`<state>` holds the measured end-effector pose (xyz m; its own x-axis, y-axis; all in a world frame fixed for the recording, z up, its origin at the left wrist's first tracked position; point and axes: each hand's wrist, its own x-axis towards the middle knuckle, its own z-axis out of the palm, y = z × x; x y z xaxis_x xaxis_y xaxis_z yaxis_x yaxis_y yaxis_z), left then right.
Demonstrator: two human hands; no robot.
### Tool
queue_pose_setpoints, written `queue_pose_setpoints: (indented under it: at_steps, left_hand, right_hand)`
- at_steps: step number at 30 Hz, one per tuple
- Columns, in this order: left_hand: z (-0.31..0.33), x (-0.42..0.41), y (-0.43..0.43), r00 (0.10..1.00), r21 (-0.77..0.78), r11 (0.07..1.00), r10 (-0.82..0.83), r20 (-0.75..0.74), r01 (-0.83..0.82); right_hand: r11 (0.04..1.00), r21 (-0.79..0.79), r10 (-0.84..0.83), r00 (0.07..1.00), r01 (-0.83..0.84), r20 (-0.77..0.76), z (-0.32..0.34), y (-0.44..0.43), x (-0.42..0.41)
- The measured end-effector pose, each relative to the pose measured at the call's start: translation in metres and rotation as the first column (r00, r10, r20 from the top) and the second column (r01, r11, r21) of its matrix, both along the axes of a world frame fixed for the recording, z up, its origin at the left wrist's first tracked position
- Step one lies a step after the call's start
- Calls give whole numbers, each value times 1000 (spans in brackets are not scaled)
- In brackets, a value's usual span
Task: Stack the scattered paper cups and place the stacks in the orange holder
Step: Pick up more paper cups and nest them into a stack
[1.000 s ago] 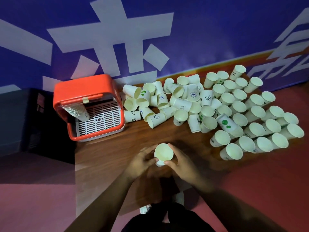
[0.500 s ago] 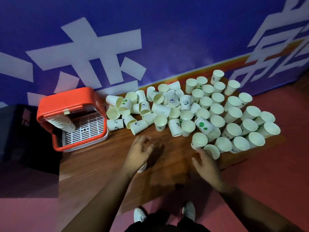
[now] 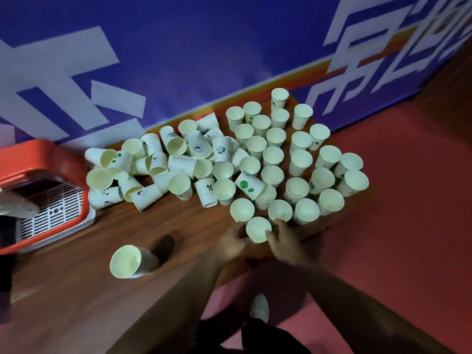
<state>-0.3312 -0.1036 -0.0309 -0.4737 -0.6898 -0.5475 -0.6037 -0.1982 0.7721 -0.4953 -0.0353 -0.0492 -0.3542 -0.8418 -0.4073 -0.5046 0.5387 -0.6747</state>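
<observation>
Several white paper cups (image 3: 273,155) cover the wooden table (image 3: 76,290), upright on the right and tumbled on their sides (image 3: 150,159) toward the left. My right hand (image 3: 283,241) grips one upright cup (image 3: 256,228) at the near edge of the group. My left hand (image 3: 229,245) touches the same cup from the left. A short stack of cups (image 3: 131,260) stands alone on the table to the left of my hands. The orange holder (image 3: 38,159) sits at the far left with a stack of cups (image 3: 18,208) lying inside it.
A blue banner wall (image 3: 204,47) with white characters rises right behind the table. Red floor (image 3: 396,251) lies to the right of the table's edge. My white shoe (image 3: 259,307) shows below the table's front edge.
The stack I held in both hands a second ago now stands alone on the table. Both hands have moved right and closed around a single upright cup. The view has swung right.
</observation>
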Motion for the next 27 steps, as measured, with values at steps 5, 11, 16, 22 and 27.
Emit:
queue_pose_setpoints:
  at_steps: [5, 11, 16, 22, 27]
  left_hand:
    - [-27, -31, 11, 998, 48, 998, -37, -50, 39]
    - [-39, -25, 26, 994, -201, 974, -102, 41, 108]
    - [-36, -9, 30, 999, -144, 989, 32, -32, -36]
    - [-29, 5, 23, 971, 22, 981, 196, -139, -195]
    - [-18, 20, 11, 951, 29, 964, 264, -164, -263]
  right_hand:
    - [999, -21, -25, 991, 28, 131, -9, 6, -21]
    - [992, -14, -112, 925, 125, 363, -15, 16, -33]
    - [989, -5, -126, 847, 151, 516, -10, 14, -43]
    - [990, -36, 126, 967, -137, -221, -17, -2, -67]
    - [942, 114, 330, 815, -315, -475, -25, -1, -73]
